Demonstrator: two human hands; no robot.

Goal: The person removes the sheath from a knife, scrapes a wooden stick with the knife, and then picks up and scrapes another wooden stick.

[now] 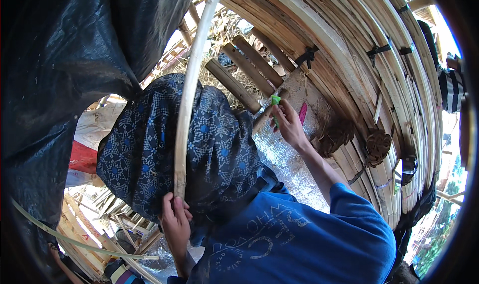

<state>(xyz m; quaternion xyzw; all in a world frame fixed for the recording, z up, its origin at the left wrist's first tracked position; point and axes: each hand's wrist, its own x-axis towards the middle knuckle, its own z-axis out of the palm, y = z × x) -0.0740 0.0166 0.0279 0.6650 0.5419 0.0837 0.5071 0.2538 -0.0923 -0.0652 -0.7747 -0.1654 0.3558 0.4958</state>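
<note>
My left hand point(174, 215) is closed around the lower end of a long pale wooden strip point(186, 102). The strip slants up across my lap, past the top edge of the view. It rests over a dark blue patterned cloth point(144, 134) covering my legs. My right hand point(289, 123), out to the right of the cloth, has its fingers closed on a small bright green object point(275, 100). Only part of that object shows, so I cannot tell its kind. Just beyond the right hand lies a narrow pink object point(303, 112) on a shiny silvery sheet point(284, 166).
Long bundled wooden strips point(359, 59) with black ties curve along the right. Brown coiled bundles point(378, 146) sit against them. Short bamboo slats point(233, 86) lie ahead over straw. A black plastic sheet point(65, 64) hangs at left, and a thin bent strip point(85, 244) crosses the lower left.
</note>
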